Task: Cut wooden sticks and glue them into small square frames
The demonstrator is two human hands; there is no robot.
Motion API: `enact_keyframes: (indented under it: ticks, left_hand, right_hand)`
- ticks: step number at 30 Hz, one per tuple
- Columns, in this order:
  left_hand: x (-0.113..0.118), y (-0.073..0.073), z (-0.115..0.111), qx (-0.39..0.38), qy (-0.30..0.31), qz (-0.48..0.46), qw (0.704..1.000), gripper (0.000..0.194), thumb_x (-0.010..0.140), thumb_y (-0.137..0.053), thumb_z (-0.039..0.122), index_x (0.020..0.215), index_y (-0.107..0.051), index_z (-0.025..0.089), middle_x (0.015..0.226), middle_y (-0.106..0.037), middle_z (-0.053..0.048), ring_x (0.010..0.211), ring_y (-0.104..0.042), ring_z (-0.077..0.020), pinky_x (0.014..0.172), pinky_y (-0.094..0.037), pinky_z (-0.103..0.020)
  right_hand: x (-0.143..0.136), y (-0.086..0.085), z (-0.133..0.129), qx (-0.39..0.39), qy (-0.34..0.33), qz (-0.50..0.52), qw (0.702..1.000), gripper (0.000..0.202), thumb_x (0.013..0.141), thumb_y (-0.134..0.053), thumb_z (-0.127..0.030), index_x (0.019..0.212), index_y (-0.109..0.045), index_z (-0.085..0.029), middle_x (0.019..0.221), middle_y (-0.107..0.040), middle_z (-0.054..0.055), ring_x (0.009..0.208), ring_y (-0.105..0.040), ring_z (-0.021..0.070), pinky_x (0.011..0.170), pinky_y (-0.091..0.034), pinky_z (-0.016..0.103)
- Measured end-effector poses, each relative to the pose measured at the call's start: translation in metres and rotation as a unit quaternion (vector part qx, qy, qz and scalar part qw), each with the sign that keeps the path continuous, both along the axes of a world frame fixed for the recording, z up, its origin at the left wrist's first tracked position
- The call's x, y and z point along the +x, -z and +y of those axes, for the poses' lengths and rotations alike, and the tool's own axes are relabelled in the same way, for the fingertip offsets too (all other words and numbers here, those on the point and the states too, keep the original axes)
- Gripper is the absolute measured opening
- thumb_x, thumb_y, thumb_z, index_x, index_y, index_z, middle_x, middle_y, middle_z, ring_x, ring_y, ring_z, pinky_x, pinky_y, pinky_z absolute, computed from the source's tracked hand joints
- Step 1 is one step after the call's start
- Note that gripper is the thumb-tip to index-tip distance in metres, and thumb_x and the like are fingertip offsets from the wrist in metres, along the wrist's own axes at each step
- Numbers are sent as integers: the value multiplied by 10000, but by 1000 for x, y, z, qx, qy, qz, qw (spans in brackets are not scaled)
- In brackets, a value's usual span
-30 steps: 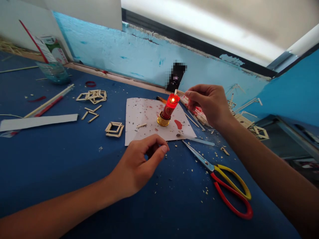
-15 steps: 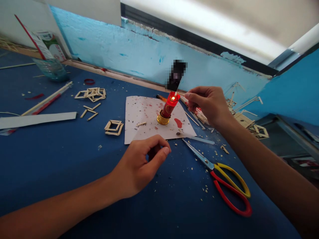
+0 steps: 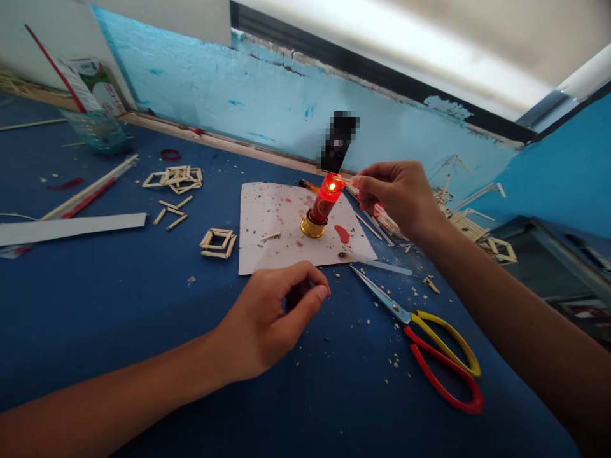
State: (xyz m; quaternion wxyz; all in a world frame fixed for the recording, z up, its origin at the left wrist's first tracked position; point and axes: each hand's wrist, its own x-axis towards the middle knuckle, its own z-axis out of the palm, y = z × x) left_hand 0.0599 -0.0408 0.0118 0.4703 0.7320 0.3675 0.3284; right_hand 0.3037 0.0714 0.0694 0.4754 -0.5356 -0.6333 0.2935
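My right hand (image 3: 391, 194) is pinched on a short, thin wooden stick (image 3: 340, 179), its far end at the flame of a lit red candle (image 3: 323, 207). The candle leans slightly on a gold-coloured base, upon a stained white sheet (image 3: 252, 254). My left hand (image 3: 279, 312) is held in front of that sheet, curled, with thumb and index finger close together. The insides of its fingers are hidden, so I cannot make out whether anything is between them. To the right of the left hand lie scissors (image 3: 403, 316) with one red and one yellow handle.
A small square stick frame (image 3: 218, 243) lies left of the sheet. Behind it are more stick frames (image 3: 176, 180) and loose sticks (image 3: 173, 213). A white strip (image 3: 95, 224) and a teal container (image 3: 98, 132) are at left. A larger stick structure (image 3: 470, 229) stands at right.
My right hand has shifted slightly left, and the stick in it now shows reaching across to the candle's top. The left hand has hardly moved.
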Motion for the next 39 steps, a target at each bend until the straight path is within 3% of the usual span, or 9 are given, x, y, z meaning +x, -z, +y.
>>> enact_keyframes:
  ticks: [8,15,18,22,26,29,32,35,39]
  left_hand:
    - [0,2,-2,21,9,-10,1000,205,1026,-573,304,923,-715,197,676,-655,22,601,-585,-136,534,-449,-221]
    - [0,4,-2,29,12,-9,999,193,1029,-575,293,932,-715,202,672,-637,30,596,-568,-129,537,-449,-216]
    - [1,4,-3,31,14,-11,999,193,1028,-576,295,931,-714,203,679,-637,29,600,-566,-130,533,-443,-217]
    - [0,4,-5,27,20,-16,999,188,1029,-575,297,931,-706,204,684,-629,32,602,-555,-131,539,-437,-227]
    - [-1,2,-3,-4,-18,-41,999,237,1053,-548,325,865,-636,213,663,-571,51,594,-520,-126,546,-409,-243]
    - [0,0,3,-71,-93,-104,988,338,1084,-501,367,781,-544,223,656,-540,56,586,-506,-121,556,-412,-256]
    - [1,2,8,-104,-130,-157,973,309,1079,-504,360,804,-539,224,709,-563,55,591,-525,-111,580,-440,-257]
    - [0,4,3,-95,-97,-177,975,228,1072,-542,377,917,-621,229,783,-598,48,649,-557,-112,623,-466,-251]
    - [-1,2,-12,-87,-9,-183,979,185,1002,-692,422,1101,-701,267,922,-694,26,809,-639,-134,745,-518,-246]
  right_hand:
    - [-4,-9,-1,-28,15,-28,999,255,839,-754,-33,634,-763,-185,517,-651,-1,432,-569,96,428,-452,250]
    - [-5,-8,-2,-29,33,-48,998,234,837,-761,-60,635,-758,-179,505,-644,2,423,-559,105,420,-437,266]
    - [-4,-9,0,-3,46,-47,998,213,839,-769,-72,652,-763,-173,497,-644,-3,417,-547,101,426,-424,270]
    - [0,-19,-3,97,67,-11,993,220,893,-764,-75,704,-754,-189,494,-643,-25,404,-526,91,424,-384,275]
    - [-1,-22,-32,181,28,-7,983,206,922,-781,-77,766,-776,-211,529,-666,-30,428,-563,103,442,-417,290]
    - [-5,-8,-70,223,7,-30,974,115,931,-829,-165,874,-807,-263,630,-718,-28,536,-654,127,489,-486,289]
    - [-10,13,-109,228,-26,-18,973,82,930,-845,-207,937,-803,-277,747,-772,-17,630,-727,162,592,-605,319]
    - [-15,30,-137,180,-46,-9,983,144,921,-846,-168,997,-799,-280,806,-819,-11,702,-796,186,652,-659,320]
    - [-23,45,-152,109,-88,113,984,211,946,-796,-98,1047,-791,-283,878,-842,-11,797,-835,172,744,-691,282]
